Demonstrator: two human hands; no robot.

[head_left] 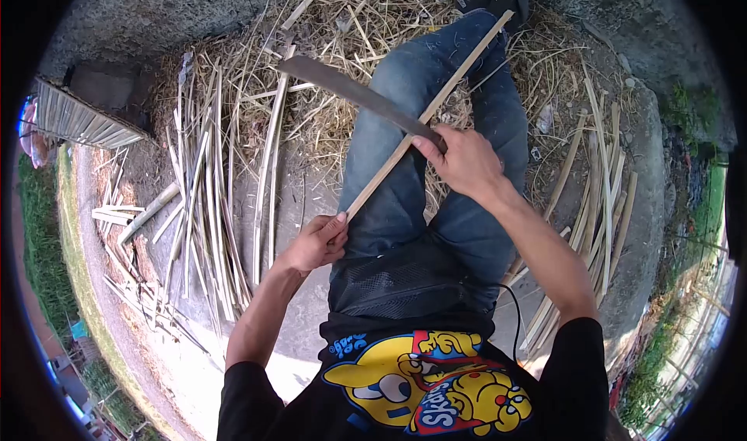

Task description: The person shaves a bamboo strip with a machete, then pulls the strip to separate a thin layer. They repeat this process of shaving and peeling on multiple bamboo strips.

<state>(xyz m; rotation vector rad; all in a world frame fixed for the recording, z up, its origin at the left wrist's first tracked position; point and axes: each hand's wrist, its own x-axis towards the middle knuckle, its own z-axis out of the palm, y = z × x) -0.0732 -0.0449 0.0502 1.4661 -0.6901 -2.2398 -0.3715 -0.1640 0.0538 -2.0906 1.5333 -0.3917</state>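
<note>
A long, pale bamboo strip (469, 61) runs slantwise over my outstretched legs, from near my foot down to my left hand (317, 240). That hand is closed around its near end, thumb along the top. My right hand (467, 161) grips a machete (342, 88) by its handle, which the fingers mostly hide. The dark blade points to the upper left and crosses the strip near its middle, close to my right thumb. Thin shavings lie between and around my legs.
Split bamboo strips (206, 192) lie in a loose bundle on the left, and another bundle (611, 184) lies on the right. Shavings (331, 130) cover the ground ahead, up to a rough wall (171, 13). A slatted panel (89, 114) stands at far left.
</note>
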